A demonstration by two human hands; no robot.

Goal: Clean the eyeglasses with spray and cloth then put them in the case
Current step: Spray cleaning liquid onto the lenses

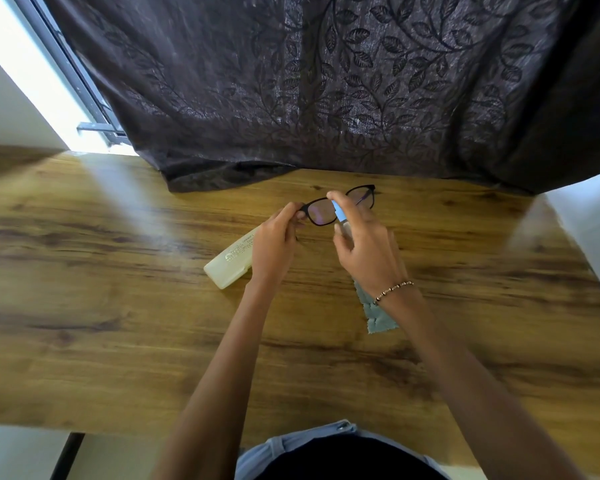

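Observation:
Black-framed eyeglasses point(321, 212) are held up above the wooden table point(118, 323), lenses facing me. My left hand point(274, 244) pinches the frame at its left corner. My right hand point(364, 247) grips a small spray bottle with a light blue top point(340, 216), its index finger resting on the nozzle, right in front of the lenses. A pale, translucent glasses case point(231, 265) lies shut on the table under my left hand. A grey-blue cleaning cloth point(378, 317) lies flat beneath my right wrist, partly hidden by it.
A dark leaf-patterned curtain point(326, 91) hangs behind the table, its hem resting on the far edge. A bright window strip point(32, 74) is at the far left. The table's near edge runs just in front of my body.

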